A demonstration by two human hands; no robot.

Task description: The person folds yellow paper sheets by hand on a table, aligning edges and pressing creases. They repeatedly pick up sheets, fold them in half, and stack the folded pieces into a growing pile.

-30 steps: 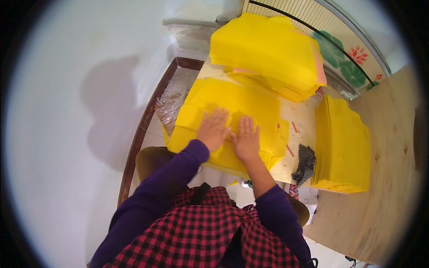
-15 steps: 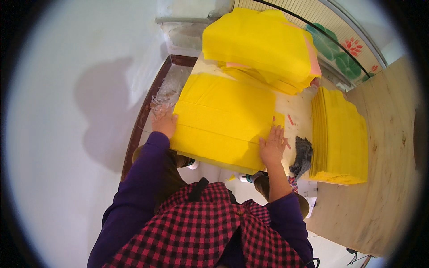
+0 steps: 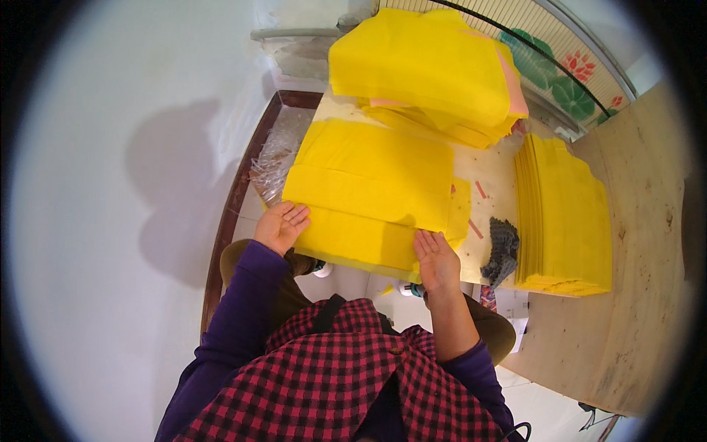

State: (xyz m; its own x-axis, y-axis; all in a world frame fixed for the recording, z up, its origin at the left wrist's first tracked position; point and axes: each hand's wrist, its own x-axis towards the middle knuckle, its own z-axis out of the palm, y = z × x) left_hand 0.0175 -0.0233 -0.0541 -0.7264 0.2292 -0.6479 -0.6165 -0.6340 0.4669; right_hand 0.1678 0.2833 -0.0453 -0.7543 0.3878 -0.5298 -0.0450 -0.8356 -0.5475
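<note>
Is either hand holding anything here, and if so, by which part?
No hold shows. The left hand and right hand look open, at opposite ends of the near side of the yellow cloth; whether they touch it cannot be told.

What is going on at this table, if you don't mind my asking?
A person has the left hand and right hand, both open, at the near part of a yellow fabric sheet on the table. A draped yellow fabric pile lies beyond it; a yellow fabric stack stands to the right, beside a dark grey textured piece.
</note>
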